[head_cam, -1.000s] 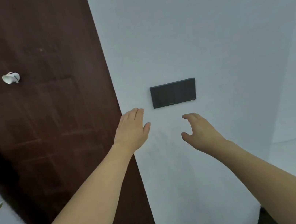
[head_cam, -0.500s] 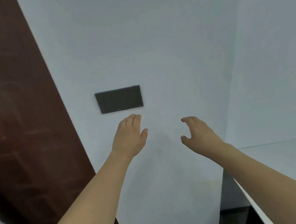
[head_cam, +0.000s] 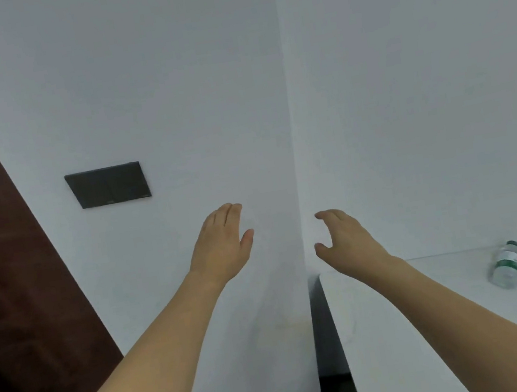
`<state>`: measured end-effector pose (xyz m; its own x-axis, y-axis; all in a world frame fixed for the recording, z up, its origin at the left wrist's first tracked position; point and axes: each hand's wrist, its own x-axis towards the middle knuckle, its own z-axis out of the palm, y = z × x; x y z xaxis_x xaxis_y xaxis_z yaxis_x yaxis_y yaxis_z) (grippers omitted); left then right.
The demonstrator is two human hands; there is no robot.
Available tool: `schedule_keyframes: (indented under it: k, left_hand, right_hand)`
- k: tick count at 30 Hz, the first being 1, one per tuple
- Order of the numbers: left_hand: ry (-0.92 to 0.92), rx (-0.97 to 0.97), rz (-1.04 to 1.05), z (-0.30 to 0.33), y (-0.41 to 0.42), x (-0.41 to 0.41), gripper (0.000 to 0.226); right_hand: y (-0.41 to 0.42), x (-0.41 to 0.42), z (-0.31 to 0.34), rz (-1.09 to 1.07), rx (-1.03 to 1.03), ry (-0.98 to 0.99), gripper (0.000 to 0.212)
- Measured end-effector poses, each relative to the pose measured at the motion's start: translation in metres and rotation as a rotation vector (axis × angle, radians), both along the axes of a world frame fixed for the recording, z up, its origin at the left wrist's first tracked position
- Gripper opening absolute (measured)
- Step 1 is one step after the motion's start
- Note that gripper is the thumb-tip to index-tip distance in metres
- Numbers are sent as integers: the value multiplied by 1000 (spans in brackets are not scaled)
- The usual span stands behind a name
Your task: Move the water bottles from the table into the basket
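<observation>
Here both bare arms are reaching forward at chest height in front of the white wall [head_cam: 165,75]. The left hand [head_cam: 221,248] is holding its fingers straight and together, released, gripping nothing. The right hand [head_cam: 346,239] is hanging loosely curved, thumb apart, also grasping nothing, just above the near left corner of the white table [head_cam: 387,327]. A water bottle [head_cam: 505,264] is lying on that table, well right of the right hand, by the table's far edge. Compared with half a second ago, the view is swinging right: the dark switch plate [head_cam: 108,185] and brown door [head_cam: 5,284] are sliding left, more table is showing, and the bottle is sitting further into view.
</observation>
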<state>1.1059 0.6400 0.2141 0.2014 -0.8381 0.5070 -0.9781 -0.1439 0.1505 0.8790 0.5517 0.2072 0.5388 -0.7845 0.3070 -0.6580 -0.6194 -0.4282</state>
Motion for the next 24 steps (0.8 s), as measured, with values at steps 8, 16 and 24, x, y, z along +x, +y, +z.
schedule_keyframes:
  k: [8,16,24]
  left_hand:
    - [26,76,0,-15,-24,-113,57]
    - [64,101,-63,-14,-85,-205,57]
    - [171,112,-8,-45,-151,-354,57]
  right_hand:
    - [-40,-103,-6,28,71,34,60]
    - [-82,-187,-17,0,96,-1,60]
    - [-151,-340,-34,6,127,-9,61]
